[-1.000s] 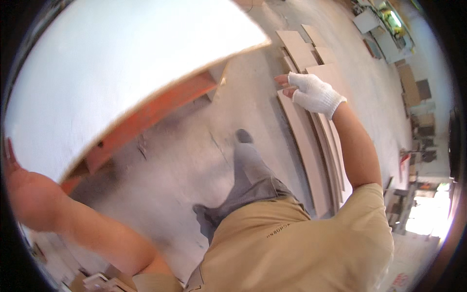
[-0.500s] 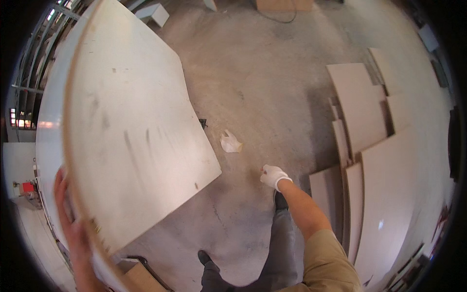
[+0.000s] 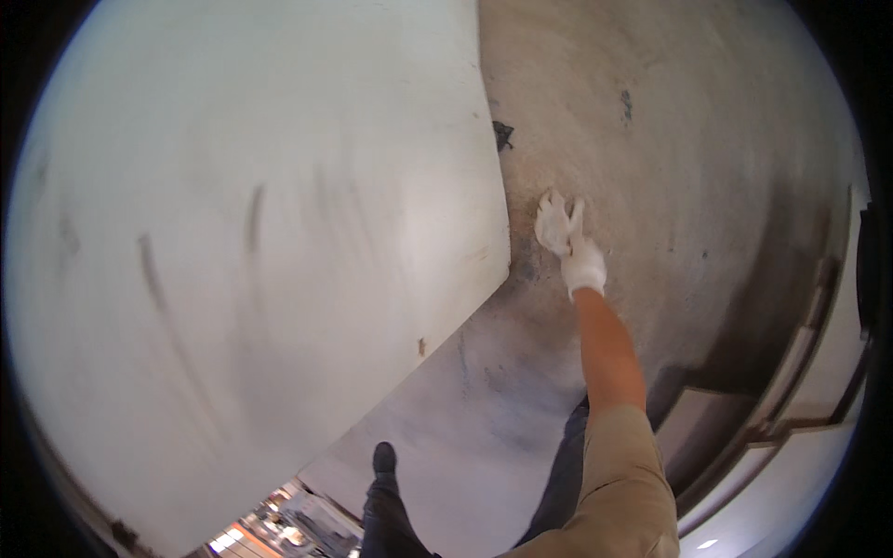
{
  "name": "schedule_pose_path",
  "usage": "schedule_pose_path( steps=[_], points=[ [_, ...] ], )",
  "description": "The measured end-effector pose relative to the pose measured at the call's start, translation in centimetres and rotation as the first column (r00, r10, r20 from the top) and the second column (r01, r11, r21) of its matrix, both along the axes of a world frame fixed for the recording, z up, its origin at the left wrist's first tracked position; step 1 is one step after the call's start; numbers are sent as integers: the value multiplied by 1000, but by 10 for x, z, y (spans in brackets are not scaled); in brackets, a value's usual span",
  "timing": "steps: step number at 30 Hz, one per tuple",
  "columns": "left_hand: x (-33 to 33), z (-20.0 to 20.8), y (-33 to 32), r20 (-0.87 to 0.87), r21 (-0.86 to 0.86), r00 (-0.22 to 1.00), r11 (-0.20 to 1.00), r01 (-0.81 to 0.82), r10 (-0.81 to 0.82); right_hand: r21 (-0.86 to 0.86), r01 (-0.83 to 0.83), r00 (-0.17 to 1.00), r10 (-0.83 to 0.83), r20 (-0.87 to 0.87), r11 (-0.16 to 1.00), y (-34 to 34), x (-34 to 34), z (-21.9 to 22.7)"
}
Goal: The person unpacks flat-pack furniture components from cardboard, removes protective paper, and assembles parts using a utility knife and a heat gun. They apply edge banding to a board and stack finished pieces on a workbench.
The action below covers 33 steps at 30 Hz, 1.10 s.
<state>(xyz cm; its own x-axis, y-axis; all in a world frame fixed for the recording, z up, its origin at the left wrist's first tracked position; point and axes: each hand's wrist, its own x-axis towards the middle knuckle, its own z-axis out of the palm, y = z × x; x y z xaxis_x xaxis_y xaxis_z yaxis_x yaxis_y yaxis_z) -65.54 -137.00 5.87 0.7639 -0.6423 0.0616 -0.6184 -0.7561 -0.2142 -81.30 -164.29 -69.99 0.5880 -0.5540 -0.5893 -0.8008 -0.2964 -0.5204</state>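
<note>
My right hand (image 3: 585, 267), in a white knit work glove, reaches down to the floor beside the edge of a large white panel (image 3: 307, 279). Its fingers are closed at the near end of a loose white glove (image 3: 553, 225); the exact contact is partly hidden by my hand. The loose glove's fingers point away from me. My left hand is out of view. The big panel fills the left half of the view, tilted and marked with dark scuffs.
A small dark scrap (image 3: 502, 136) lies by the panel's far edge on the concrete floor (image 3: 688, 167). Cut boards (image 3: 735, 474) lean in a stack at the lower right. My left shoe (image 3: 384, 457) stands near the panel's lower edge.
My right hand has moved forward and down to the loose glove. My view has dropped closer to the panel, and my left hand, earlier at the panel's left edge, has left the view.
</note>
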Motion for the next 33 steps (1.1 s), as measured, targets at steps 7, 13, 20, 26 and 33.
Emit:
schedule_pose_path(
  steps=[7,13,20,26,33],
  points=[
    [-1,-49,60,-261,-570,962,792,-218,77,530,19,1000,-8,-21,848,138,-156,223],
    [-45,-91,61,-82,-659,976,746,97,-200,705,-287,952,273,136,649,248,-171,454],
    [-226,-49,289,-850,-496,498,587,-640,-175,321,-750,658,597,460,579,349,-111,577],
    [-209,-67,464,-903,-409,430,306,-860,0,-26,-923,349,863,365,383,543,-10,685],
    [-184,-76,612,-874,-242,291,172,-955,388,-142,-924,-372,920,123,-355,742,97,740]
  ],
)
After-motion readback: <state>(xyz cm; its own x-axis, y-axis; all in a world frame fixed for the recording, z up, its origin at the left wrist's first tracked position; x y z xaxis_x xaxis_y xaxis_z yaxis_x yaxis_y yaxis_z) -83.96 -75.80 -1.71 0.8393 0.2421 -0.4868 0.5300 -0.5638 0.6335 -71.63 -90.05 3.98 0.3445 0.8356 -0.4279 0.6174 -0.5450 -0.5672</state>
